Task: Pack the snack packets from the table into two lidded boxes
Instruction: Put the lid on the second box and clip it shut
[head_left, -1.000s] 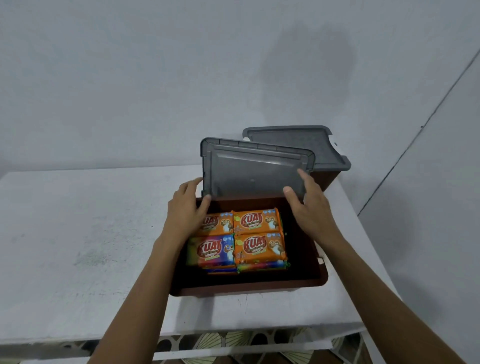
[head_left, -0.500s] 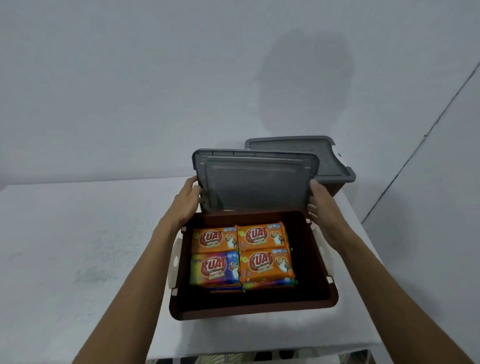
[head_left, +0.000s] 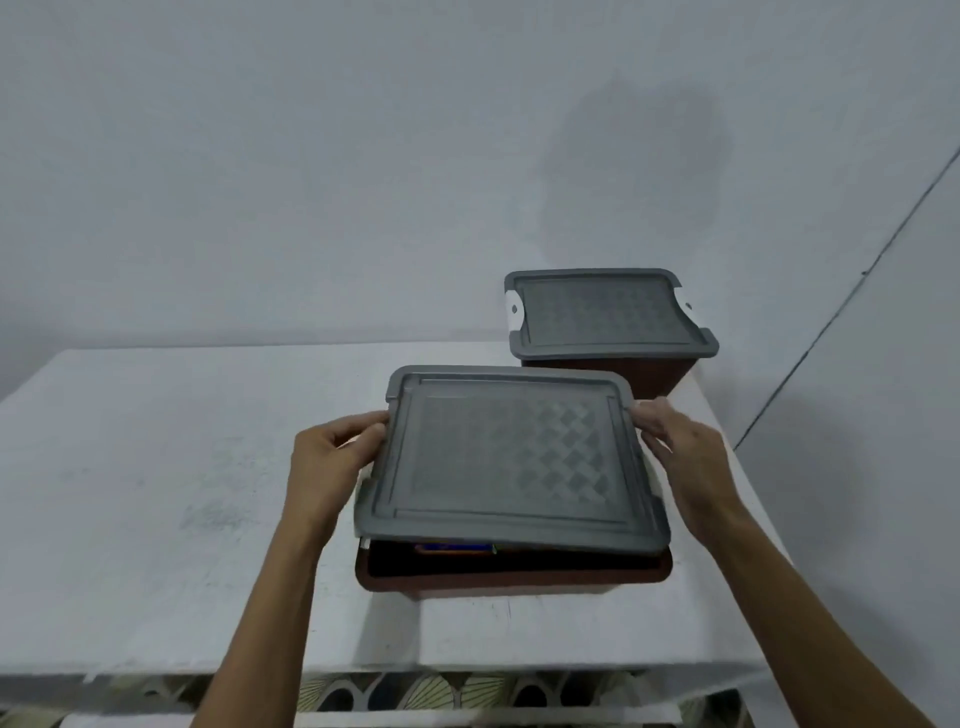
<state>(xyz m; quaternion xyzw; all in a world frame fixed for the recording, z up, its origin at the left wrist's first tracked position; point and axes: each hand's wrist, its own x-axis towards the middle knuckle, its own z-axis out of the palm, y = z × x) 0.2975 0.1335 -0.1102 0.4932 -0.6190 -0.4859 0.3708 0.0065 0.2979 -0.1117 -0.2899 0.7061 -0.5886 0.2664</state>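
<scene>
A grey lid (head_left: 506, 457) hangs flat just above the near brown box (head_left: 514, 579), with a dark gap at the front. My left hand (head_left: 324, 462) grips the lid's left edge and my right hand (head_left: 685, 457) grips its right edge. Through the gap only a thin strip of a snack packet (head_left: 454, 548) shows; the other packets are hidden under the lid. A second brown box (head_left: 649, 371) stands behind at the right, with its grey lid (head_left: 605, 314) on and white latches at both sides.
The boxes stand on a white table (head_left: 182, 493) whose right edge runs close beside them. A pale wall rises behind and to the right. A patterned floor (head_left: 426, 693) shows below the table's front edge.
The lid stood upright behind the open box; both hands have swung it down flat over the box, covering the packets. The view has shifted so the far box is fully seen.
</scene>
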